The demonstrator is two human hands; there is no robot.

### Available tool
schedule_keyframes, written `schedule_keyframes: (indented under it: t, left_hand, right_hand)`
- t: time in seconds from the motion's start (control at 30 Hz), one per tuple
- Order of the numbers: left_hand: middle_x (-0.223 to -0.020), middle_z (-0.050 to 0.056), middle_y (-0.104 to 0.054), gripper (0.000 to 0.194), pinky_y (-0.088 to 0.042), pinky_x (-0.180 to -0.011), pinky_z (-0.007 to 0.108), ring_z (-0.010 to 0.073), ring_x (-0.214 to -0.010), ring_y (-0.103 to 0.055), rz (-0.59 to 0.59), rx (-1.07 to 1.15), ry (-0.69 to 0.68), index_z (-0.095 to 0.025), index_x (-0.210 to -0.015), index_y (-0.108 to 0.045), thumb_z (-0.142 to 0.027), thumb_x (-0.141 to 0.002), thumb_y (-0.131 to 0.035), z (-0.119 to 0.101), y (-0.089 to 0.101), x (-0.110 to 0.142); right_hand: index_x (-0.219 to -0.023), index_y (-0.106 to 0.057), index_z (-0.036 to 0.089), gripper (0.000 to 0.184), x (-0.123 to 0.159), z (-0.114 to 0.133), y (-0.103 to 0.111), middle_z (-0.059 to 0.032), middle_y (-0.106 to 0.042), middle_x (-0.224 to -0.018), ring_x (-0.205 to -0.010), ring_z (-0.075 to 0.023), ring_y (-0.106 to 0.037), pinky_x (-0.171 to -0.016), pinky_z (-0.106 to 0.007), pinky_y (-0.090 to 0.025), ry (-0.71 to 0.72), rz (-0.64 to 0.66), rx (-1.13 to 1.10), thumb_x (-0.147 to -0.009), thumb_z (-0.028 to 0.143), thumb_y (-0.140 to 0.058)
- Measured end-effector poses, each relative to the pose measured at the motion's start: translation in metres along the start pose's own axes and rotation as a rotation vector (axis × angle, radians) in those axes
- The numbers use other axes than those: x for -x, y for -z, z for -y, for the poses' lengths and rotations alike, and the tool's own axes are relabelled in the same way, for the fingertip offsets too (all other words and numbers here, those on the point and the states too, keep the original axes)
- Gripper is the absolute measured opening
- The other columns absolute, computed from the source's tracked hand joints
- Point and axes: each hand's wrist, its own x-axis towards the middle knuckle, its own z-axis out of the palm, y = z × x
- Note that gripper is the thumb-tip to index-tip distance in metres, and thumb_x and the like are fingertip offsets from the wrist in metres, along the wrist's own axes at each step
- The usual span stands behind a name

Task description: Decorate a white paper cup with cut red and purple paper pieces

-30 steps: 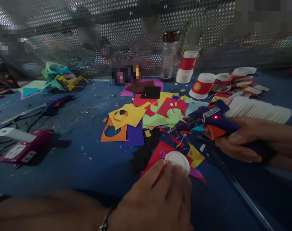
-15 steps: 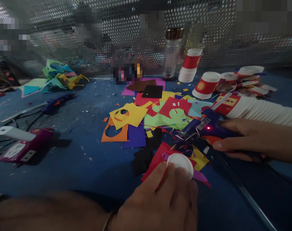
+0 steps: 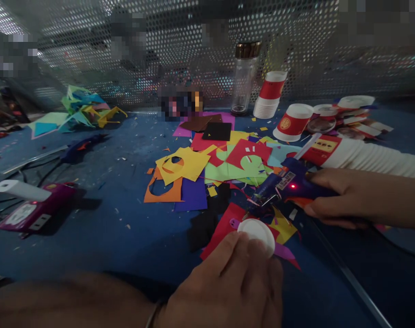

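My left hand point(image 3: 235, 282) is closed with its fingertips on a white round piece point(image 3: 257, 232) with a raised rim, which looks like a paper cup's bottom. A purple paper piece point(image 3: 234, 223) with small dark marks sticks out at its upper left, and another purple pointed piece lies at its right. Beneath are red paper point(image 3: 224, 223) and yellow paper point(image 3: 284, 228). My right hand point(image 3: 334, 200) is wrapped round a blue hot glue gun point(image 3: 286, 184) with a lit red lamp. Its nozzle end is over dark scraps, just beyond the white piece.
Coloured paper sheets point(image 3: 183, 164) with cut-out holes cover the middle. Paper cups point(image 3: 293, 122) and a glass bottle point(image 3: 241, 86) stand behind; a long stack of cups point(image 3: 365, 155) lies right. At left are a second glue gun point(image 3: 80, 148), a purple power strip point(image 3: 39, 209) and cables.
The glue gun has shifted very slightly; its tip is less distinct against the scraps. A thin red edge by my left fingers no longer shows. My left hand stays on the white piece.
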Motion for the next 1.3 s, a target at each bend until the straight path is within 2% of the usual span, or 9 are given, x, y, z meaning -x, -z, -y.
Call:
schedule_keyframes:
  t: [0.1,0.27,0.53,0.97,1.2,1.3]
  left_hand:
    - [-0.122,0.004,-0.078,0.033,-0.054,-0.099,0.034,0.0219,-0.113,-0.073,0.024,0.002,-0.019,-0.014,-0.128,-0.069,-0.019,-0.103,-0.047,0.000,0.000,0.001]
    - [-0.123,0.006,-0.078,0.036,-0.054,-0.098,0.035,0.0222,-0.109,-0.074,0.029,0.006,-0.018,-0.012,-0.130,-0.066,-0.024,-0.106,-0.042,-0.001,0.000,0.002]
    - [-0.124,0.007,-0.078,0.048,-0.050,-0.097,0.036,0.0233,-0.109,-0.074,0.050,-0.001,-0.044,-0.011,-0.134,-0.064,-0.043,-0.108,-0.039,0.000,0.000,0.002]
    - [-0.124,0.007,-0.077,0.054,-0.049,-0.096,0.037,0.0235,-0.108,-0.074,0.075,0.025,-0.050,-0.012,-0.134,-0.066,-0.051,-0.108,-0.038,0.003,0.002,-0.002]
    - [-0.126,0.009,-0.076,0.059,-0.047,-0.099,0.038,0.0252,-0.109,-0.073,0.092,0.026,-0.053,-0.010,-0.136,-0.063,-0.055,-0.104,-0.045,0.001,0.002,-0.001]
    - [-0.127,0.011,-0.076,0.062,-0.047,-0.098,0.038,0.0263,-0.111,-0.072,0.103,0.042,-0.052,-0.008,-0.136,-0.063,-0.058,-0.102,-0.049,0.001,0.003,-0.001]
  right_hand:
    - [-0.054,-0.051,0.026,0.042,0.001,0.000,0.001,-0.0038,-0.053,-0.053,-0.047,-0.0170,-0.048,-0.044,-0.031,-0.041,-0.040,0.082,0.056,-0.069,0.065,-0.055]
    - [-0.052,-0.050,0.027,0.038,0.005,0.004,0.002,-0.0057,-0.053,-0.056,-0.049,-0.0187,-0.050,-0.044,-0.032,-0.042,-0.041,0.103,0.052,-0.069,0.060,-0.053]
    - [-0.059,-0.050,0.026,0.033,0.006,0.001,-0.001,-0.0038,-0.056,-0.061,-0.050,-0.0180,-0.052,-0.045,-0.030,-0.042,-0.067,0.100,0.076,-0.069,0.056,-0.054]
    - [-0.053,-0.049,0.026,0.035,0.012,0.000,-0.003,-0.0049,-0.054,-0.064,-0.057,-0.0208,-0.054,-0.051,-0.033,-0.044,-0.029,0.085,0.140,-0.069,0.056,-0.045]
    - [-0.047,-0.046,0.027,0.041,0.016,0.000,-0.001,-0.0081,-0.054,-0.068,-0.065,-0.0242,-0.055,-0.064,-0.038,-0.046,0.070,0.058,0.304,-0.072,0.058,-0.037]
    - [-0.046,-0.046,0.027,0.043,0.016,-0.003,-0.002,-0.0088,-0.056,-0.070,-0.066,-0.0246,-0.056,-0.062,-0.038,-0.046,0.031,0.048,0.287,-0.072,0.060,-0.037]
